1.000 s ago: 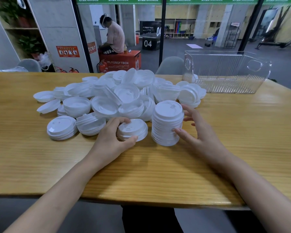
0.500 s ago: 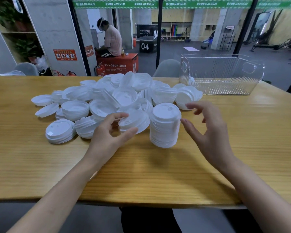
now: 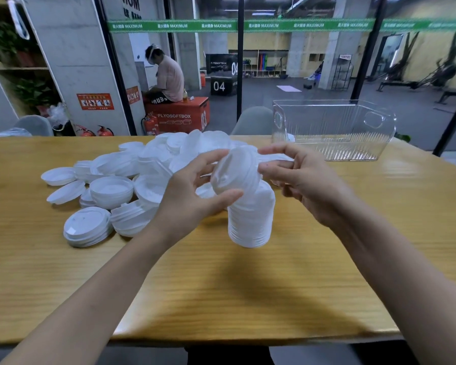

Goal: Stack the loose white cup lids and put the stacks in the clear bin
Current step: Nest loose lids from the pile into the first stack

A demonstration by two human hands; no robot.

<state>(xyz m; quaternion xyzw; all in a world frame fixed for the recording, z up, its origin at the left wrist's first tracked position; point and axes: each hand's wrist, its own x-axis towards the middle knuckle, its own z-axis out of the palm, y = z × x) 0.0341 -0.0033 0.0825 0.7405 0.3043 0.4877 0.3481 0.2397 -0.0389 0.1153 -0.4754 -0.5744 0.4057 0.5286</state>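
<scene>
Just above tall stack (image 3: 250, 222), left hand (image 3: 192, 198) grips lids (image 3: 234, 172).

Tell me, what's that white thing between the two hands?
A small tilted bunch of white lids, seen in the head view. The left hand grips it just above the tall lid stack; the right hand is at its other edge.

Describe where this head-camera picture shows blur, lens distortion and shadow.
Head view: motion blur softens the lids gripped by the left hand and the right hand beside them; wide-angle distortion bows the table edge and tilts the pillars; a soft shadow falls before the tall stack.
</scene>
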